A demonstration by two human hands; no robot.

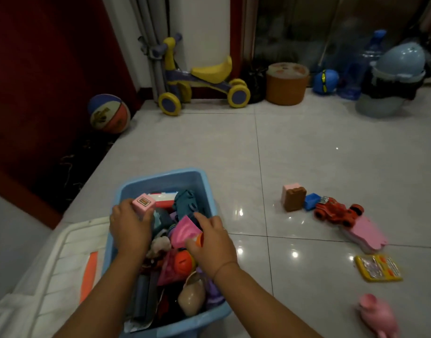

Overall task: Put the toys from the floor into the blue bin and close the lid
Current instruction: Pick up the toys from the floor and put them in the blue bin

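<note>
One white lid with an orange latch lies on the floor, touching the left side of the one blue bin, which stands open and heaped with toys. Over the bin, two hands at work: the left hand has its grip wrapped around one pink block with a small orange-and-white sticker on top, print too blurred to read. The right hand pinches one pink wedge-shaped toy and an orange piece against it, just above the pile. Out on the tiled floor to the right, six toys left: one pink-and-brown block, touching it one blue block, then one red car, one flat pink piece under the car's rear, one yellow card whose writing is unreadable, and one pink pig nearest the bottom edge. Against the far wall: one ball, one yellow ride-on bike.
</note>
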